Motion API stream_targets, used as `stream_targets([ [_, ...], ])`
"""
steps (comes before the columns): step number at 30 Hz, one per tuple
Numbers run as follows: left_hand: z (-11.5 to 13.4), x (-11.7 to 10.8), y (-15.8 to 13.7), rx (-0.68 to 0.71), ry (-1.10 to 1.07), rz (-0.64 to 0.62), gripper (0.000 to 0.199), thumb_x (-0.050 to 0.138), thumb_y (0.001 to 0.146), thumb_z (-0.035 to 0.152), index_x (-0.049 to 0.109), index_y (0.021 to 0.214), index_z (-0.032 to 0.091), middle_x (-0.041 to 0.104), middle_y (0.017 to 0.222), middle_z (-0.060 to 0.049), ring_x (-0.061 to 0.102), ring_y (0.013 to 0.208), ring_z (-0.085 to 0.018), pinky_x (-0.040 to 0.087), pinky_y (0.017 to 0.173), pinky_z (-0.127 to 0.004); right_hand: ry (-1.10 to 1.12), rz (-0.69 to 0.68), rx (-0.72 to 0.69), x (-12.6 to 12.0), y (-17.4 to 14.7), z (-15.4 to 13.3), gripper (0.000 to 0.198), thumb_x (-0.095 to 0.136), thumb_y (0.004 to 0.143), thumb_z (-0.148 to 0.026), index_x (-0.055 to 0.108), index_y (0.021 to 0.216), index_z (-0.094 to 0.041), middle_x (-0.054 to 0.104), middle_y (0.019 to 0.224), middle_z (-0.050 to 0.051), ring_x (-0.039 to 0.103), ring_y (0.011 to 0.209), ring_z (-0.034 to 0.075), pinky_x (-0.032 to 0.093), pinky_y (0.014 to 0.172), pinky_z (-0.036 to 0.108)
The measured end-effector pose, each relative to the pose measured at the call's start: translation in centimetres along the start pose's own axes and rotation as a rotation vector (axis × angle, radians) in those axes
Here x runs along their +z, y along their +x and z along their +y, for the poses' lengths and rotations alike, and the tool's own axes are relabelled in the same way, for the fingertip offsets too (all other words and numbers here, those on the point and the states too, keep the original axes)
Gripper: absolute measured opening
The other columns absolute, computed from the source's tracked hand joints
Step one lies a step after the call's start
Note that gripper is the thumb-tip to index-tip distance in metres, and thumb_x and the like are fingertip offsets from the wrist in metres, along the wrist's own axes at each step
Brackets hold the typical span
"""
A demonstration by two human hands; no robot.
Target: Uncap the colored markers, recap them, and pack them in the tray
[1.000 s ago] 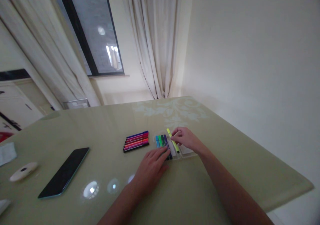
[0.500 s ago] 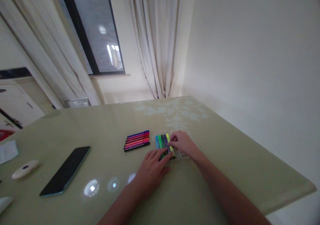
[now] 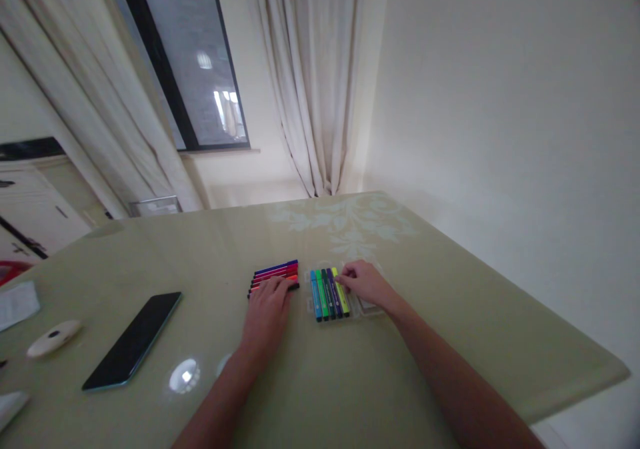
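My left hand (image 3: 269, 312) rests over the near end of a row of felt-tip pens (image 3: 275, 269) in blue, red, pink, orange and black. Its fingers are stretched out and touch the nearest pens; no pen is lifted. Beside this row, several felt-tip pens lie side by side in a clear plastic case (image 3: 336, 318): a blue pen (image 3: 315, 296), green ones (image 3: 323, 294), a purple one (image 3: 335, 294) and a yellow one (image 3: 342, 293). My right hand (image 3: 367, 282) lies over the case's right part, its fingertips closed at the upper end of the yellow pen.
A dark phone (image 3: 133, 340) lies on the glossy table (image 3: 400, 362) to the left. Farther left are a white oval object (image 3: 54, 339) and a white cloth or paper (image 3: 19, 304). A wall (image 3: 515, 136) runs along the table's right side.
My left hand has moved left from the pens in the case to the loose row, uncovering the case's lower ends. My right hand stays near the yellow pen.
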State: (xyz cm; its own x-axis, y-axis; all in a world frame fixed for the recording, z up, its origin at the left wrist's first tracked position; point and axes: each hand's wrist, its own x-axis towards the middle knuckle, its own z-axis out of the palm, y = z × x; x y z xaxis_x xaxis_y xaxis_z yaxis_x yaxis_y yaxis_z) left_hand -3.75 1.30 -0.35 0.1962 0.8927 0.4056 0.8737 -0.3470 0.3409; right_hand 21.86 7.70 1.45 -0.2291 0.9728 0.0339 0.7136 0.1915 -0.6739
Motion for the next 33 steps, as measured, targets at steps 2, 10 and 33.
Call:
stream_targets([
  [2,-1.2,-0.4,0.2,-0.066,0.066,0.003,0.027,0.049,0.098,0.021,0.069,0.117,0.022,0.067,0.121,-0.011,0.058,0.115,-0.030,0.046,0.101,-0.049,0.013,0.025,0.001,0.0,0.0,-0.2,0.024,0.067,0.088,-0.031,0.073,0.070,-0.017,0.072,0.063,0.003,0.063,0.061,0.016,0.040,0.060,0.025],
  [10,-1.0,-0.6,0.3,-0.055,0.048,-0.109,0.020,0.053,0.096,0.027,0.071,0.099,0.020,0.069,0.109,-0.011,0.061,0.107,-0.030,0.046,0.096,-0.047,0.069,0.108,-0.042,-0.3,-0.2,-1.1,0.024,0.066,0.089,-0.032,0.072,0.071,-0.017,0.071,0.063,0.003,0.061,0.059,0.014,0.039,0.060,0.025],
  [33,3.8,-1.3,0.5,-0.419,-1.143,0.023,0.037,0.076,0.081,0.051,0.062,0.093,0.019,0.071,0.084,-0.001,0.068,0.075,-0.016,0.053,0.063,-0.025,0.636,-0.249,-0.208,2.3,-2.3,-4.7,0.033,0.081,0.076,-0.050,0.073,0.087,-0.019,0.074,0.079,0.002,0.069,0.075,0.018,0.053,0.070,0.028],
])
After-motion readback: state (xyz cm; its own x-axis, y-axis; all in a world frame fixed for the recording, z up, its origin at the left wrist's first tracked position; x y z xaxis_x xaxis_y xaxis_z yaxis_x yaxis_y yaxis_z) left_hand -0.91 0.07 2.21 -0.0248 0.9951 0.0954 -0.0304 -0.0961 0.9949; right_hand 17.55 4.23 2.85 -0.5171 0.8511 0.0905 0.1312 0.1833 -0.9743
